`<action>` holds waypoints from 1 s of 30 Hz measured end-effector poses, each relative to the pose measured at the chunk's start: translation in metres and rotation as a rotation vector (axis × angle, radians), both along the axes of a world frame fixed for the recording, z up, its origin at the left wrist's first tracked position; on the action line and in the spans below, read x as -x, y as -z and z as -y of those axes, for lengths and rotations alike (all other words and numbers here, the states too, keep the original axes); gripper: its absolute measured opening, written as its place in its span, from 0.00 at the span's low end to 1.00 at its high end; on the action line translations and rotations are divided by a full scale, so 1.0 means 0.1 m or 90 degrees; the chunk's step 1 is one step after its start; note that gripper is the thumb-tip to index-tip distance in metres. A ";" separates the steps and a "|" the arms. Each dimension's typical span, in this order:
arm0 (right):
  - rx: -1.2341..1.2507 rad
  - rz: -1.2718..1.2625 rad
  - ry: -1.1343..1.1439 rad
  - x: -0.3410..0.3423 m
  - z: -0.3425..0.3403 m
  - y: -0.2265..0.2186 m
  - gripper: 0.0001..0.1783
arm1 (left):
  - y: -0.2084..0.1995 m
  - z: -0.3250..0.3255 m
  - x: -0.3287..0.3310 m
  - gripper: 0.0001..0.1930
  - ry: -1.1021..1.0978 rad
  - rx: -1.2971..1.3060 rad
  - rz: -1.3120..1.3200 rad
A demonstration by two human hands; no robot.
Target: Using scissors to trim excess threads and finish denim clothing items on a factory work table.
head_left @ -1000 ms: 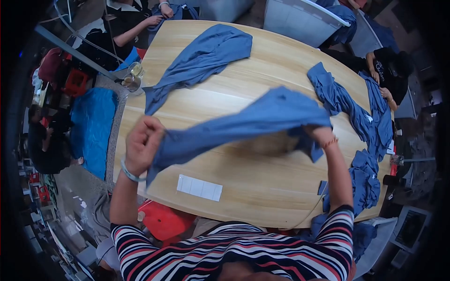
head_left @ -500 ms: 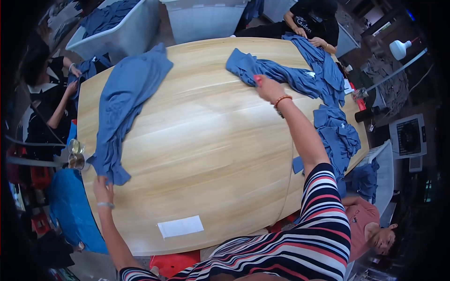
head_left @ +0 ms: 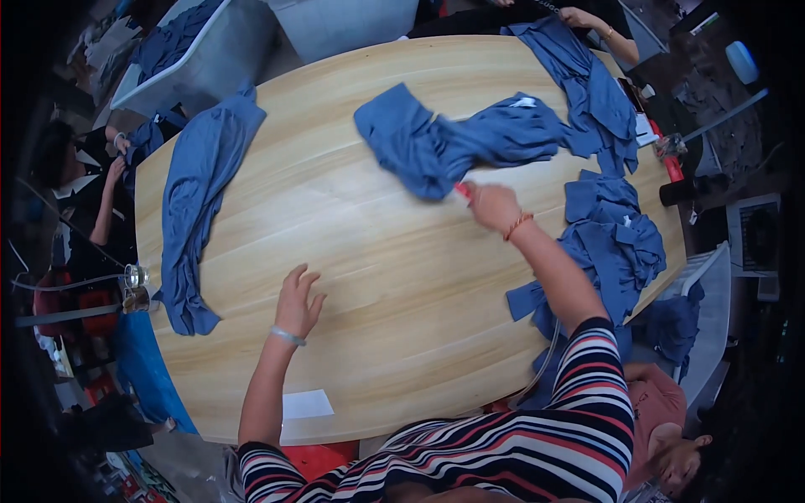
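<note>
My left hand (head_left: 299, 302) hangs over the near left of the table, fingers apart and nothing in them. Closed around a small red tool (head_left: 463, 192), perhaps thread snips, is my right hand (head_left: 495, 208). The tool meets the near edge of a blue garment (head_left: 407, 138) lying crumpled at the far middle; whether my fingers also pinch the cloth is hidden. Along the left side lies another blue garment (head_left: 197, 193), stretched lengthwise. More blue garments (head_left: 616, 239) are heaped beside my right forearm.
The pale wooden table (head_left: 335, 218) bears a white paper (head_left: 308, 404) near its front edge. Co-workers handle blue cloth at the left and far right; another person (head_left: 662, 411) is at lower right. Large white bins (head_left: 335, 25) stand beyond the far edge. Small jars (head_left: 136, 287) sit at the left edge.
My left hand has come away from the left garment and moved right. My right hand has moved nearer, and the far middle garment has shifted left and nearer, more spread out.
</note>
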State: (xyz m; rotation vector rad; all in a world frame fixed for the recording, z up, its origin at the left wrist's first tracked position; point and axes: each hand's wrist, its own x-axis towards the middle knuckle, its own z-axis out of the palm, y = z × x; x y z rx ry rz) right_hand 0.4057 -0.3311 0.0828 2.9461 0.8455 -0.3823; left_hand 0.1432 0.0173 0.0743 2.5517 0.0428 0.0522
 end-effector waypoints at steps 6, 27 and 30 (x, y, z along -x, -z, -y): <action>-0.161 -0.247 -0.033 1.61 0.36 -0.05 0.17 | 0.01 0.80 -0.81 0.37 0.081 -0.158 0.116; -0.211 -0.137 0.225 1.54 -0.32 0.10 0.11 | -0.50 0.16 1.86 0.10 -0.040 0.300 -0.041; -0.148 -0.178 0.160 1.88 -0.02 0.14 0.12 | -0.70 -0.10 2.18 0.05 -0.108 0.476 -0.137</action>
